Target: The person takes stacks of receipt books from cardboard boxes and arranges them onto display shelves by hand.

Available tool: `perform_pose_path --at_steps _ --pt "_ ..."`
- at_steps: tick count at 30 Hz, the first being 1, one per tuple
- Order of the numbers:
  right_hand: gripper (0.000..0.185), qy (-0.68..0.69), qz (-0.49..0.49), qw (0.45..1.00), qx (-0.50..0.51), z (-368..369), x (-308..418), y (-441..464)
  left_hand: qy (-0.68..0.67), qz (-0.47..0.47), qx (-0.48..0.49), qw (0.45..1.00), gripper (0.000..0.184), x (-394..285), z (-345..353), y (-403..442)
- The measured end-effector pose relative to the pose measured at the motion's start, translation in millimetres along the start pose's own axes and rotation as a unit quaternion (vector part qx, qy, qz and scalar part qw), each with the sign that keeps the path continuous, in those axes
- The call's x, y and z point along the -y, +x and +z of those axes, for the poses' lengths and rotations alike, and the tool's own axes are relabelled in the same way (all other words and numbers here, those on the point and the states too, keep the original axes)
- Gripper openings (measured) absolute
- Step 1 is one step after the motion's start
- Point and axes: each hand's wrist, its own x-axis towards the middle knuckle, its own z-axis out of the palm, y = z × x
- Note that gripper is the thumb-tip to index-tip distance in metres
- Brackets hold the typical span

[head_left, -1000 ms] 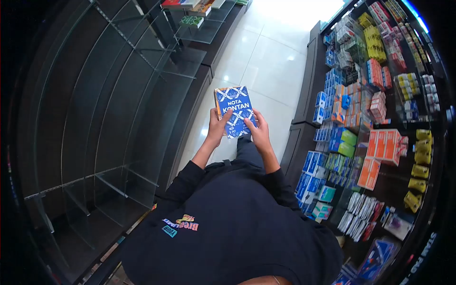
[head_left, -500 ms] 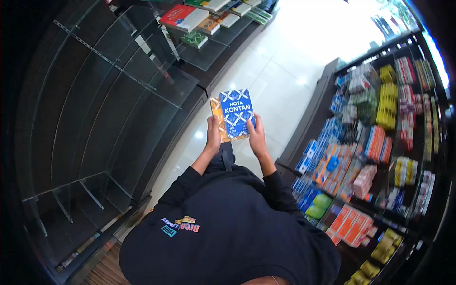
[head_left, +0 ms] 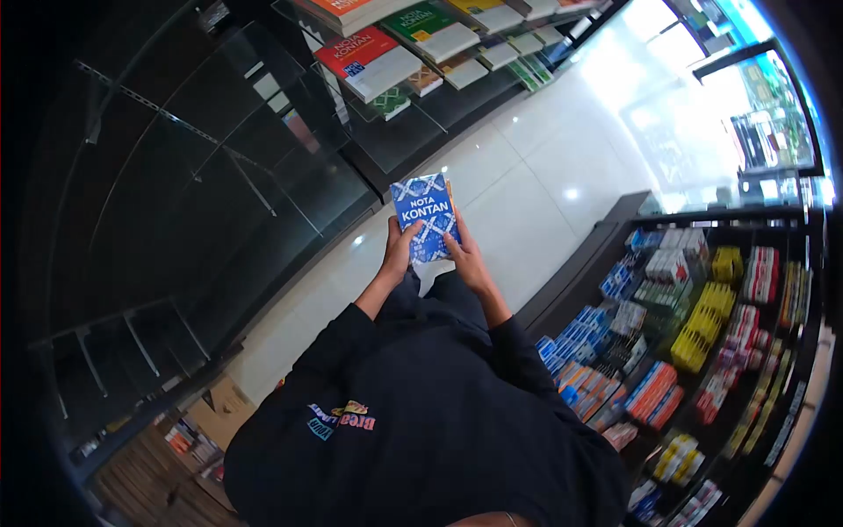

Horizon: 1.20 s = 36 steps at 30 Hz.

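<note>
A blue and white "NOTA KONTAN" book (head_left: pixel 425 207) is held upright in front of my body, over the floor. My left hand (head_left: pixel 399 249) grips its lower left side, thumb on the cover. On the lower right side, my right hand (head_left: pixel 467 256) is closed round it, its thumb also on the front. An orange edge of another book (head_left: pixel 451 195) shows behind the blue one at the right. The fingers behind the books are hidden.
Shelves at the top hold a red book (head_left: pixel 364 54), a green book (head_left: pixel 428 28) and others. Glass shelving (head_left: pixel 255 189) is at the left, a rack of small boxed goods (head_left: pixel 702 325) at the right. Cardboard (head_left: pixel 219 408) lies lower left. Tiled floor (head_left: pixel 527 189) runs between.
The view has turned, bringing more of the book shelves in. The blue book has shifted over the orange-edged one, whose edge now shows at the right instead of the left.
</note>
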Motion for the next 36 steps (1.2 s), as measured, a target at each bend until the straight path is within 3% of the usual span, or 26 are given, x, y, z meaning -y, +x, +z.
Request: perform_pose_path --at_steps 2,8,10,11,14,17,20,21,24,25,29,30,32,36 --pt "0.060 -0.064 -0.074 0.995 0.037 -10.1 -8.8 26.4 -0.042 0.001 -0.018 0.999 0.034 2.8 1.5 16.1" --pt "0.061 -0.033 -0.008 0.981 0.192 -27.3 -2.9 95.8 -0.090 -0.001 -0.118 0.989 0.034 14.2 -0.4 47.0" --pt "0.060 -0.023 0.001 0.970 0.241 -28.9 10.6 118.7 -0.099 0.017 -0.155 0.983 0.042 21.0 3.3 60.8" --pt "0.059 -0.020 0.037 0.969 0.245 -30.4 18.4 127.0 -0.102 0.019 -0.172 0.980 0.044 24.2 3.6 68.4" --pt "0.056 -0.070 0.015 0.959 0.274 -51.3 -17.4 179.3 -0.106 0.031 -0.178 0.978 0.048 29.9 4.8 96.2" --pt "0.052 0.021 0.096 0.960 0.262 -53.2 -3.3 206.0 -0.120 0.052 -0.154 0.979 0.049 43.5 4.1 131.2" --pt "0.051 0.084 0.105 0.949 0.285 -60.1 -33.0 246.2 0.034 0.125 -0.195 0.972 0.054 9.2 23.6 130.9" --pt "0.050 0.094 0.111 0.947 0.286 -57.5 -33.0 254.5 0.062 0.144 -0.158 0.975 0.071 16.5 16.9 141.6" --pt "0.052 0.112 0.150 0.940 0.286 -49.5 -30.6 274.7 0.219 0.207 -0.164 0.939 0.085 29.9 8.6 156.5" --pt "0.052 0.107 0.147 0.942 0.281 -46.1 -36.1 283.8 0.215 0.213 -0.146 0.942 0.097 28.4 4.4 160.6" --pt "0.056 0.102 0.099 0.946 0.292 -36.4 -84.5 333.0 0.258 0.183 -0.145 0.937 0.094 46.0 -30.7 193.0" --pt "0.056 0.083 0.092 0.945 0.303 -32.8 -92.1 343.9 0.256 0.214 -0.176 0.926 0.084 65.0 -45.6 211.8" --pt "0.058 0.044 0.084 0.942 0.321 -25.6 -98.0 361.2 0.252 0.164 -0.145 0.942 0.072 79.0 -71.7 236.4" --pt "0.061 -0.011 -0.001 0.951 0.308 -7.1 -128.3 399.9 0.352 0.193 -0.174 0.899 0.070 79.6 -93.2 260.1"
